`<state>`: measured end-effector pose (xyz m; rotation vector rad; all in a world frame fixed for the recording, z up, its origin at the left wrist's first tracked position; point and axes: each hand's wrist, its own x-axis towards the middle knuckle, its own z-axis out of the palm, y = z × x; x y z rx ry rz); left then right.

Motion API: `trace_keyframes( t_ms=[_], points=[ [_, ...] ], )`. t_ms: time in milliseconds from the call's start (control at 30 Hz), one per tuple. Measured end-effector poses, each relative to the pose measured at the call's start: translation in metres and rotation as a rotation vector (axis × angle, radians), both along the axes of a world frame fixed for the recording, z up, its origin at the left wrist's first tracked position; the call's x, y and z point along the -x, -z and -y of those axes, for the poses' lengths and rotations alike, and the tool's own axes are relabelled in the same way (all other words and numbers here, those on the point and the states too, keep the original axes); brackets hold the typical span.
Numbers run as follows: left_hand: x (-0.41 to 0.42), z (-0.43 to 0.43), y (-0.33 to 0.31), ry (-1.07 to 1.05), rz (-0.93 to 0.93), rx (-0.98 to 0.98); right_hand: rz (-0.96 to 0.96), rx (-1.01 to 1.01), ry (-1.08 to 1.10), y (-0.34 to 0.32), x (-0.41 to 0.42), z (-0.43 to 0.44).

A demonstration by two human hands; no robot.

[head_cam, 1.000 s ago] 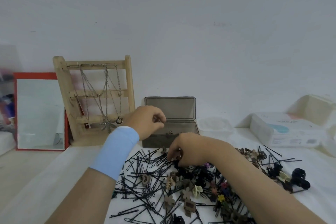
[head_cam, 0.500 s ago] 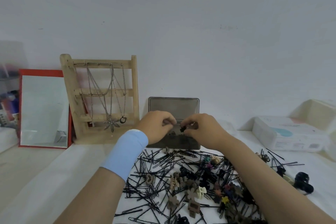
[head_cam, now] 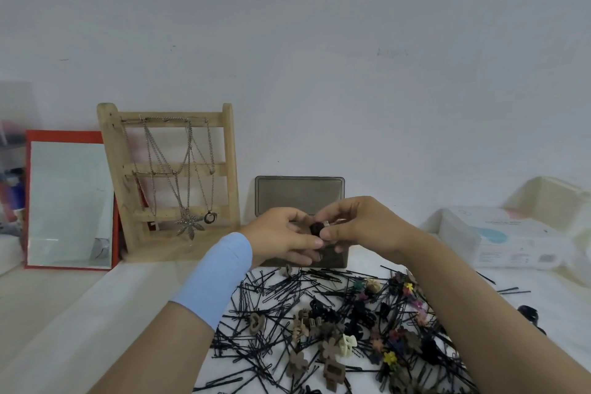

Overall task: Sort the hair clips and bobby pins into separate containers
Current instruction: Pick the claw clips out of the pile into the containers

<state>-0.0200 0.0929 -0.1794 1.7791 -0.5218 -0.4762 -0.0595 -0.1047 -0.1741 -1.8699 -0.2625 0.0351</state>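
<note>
Both hands meet over the smoky grey box [head_cam: 300, 198], whose lid stands open against the wall. My right hand [head_cam: 361, 229] pinches a small dark hair clip [head_cam: 316, 229] between thumb and fingers. My left hand [head_cam: 281, 238], with a light blue wristband, touches the same clip from the left. Below them a heap of black bobby pins [head_cam: 275, 304] lies tangled with small claw clips [head_cam: 345, 339] in brown, cream, black and flower shapes. The box's inside is mostly hidden behind my hands.
A wooden rack [head_cam: 169, 176] hung with necklaces leans on the wall at left, beside a red-framed mirror [head_cam: 68, 201]. A white wipes pack [head_cam: 508, 240] and cream trays [head_cam: 550, 201] sit at right. A black clip [head_cam: 527, 313] lies apart near the right edge.
My right hand rose from the pile with a dark clip and came up to the left hand over the grey box. The two hands now touch around the clip.
</note>
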Motion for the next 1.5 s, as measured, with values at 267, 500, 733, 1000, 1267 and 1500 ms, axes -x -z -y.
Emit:
trace_keyframes(
  t_ms=[267,500,733,1000,1267,1500],
  points=[
    [0.004,0.004,-0.003,0.102,0.019,-0.166,0.021,-0.113,0.117,0.000,-0.004,0.006],
    [0.003,0.003,-0.014,-0.058,0.393,-0.335,0.008,-0.041,0.186,0.004,-0.008,0.002],
    [-0.008,0.008,0.005,-0.284,0.591,-0.198,0.112,0.058,0.291,0.015,-0.016,-0.008],
    [-0.020,-0.005,0.012,-0.203,0.708,-0.539,0.253,0.590,0.324,0.011,-0.012,-0.001],
    [0.007,0.014,-0.009,0.155,0.600,-0.601,-0.181,1.101,0.071,-0.012,0.010,0.019],
    [0.014,0.015,0.001,0.402,0.491,-0.898,-0.193,1.163,0.028,0.003,0.010,0.018]
  ],
)
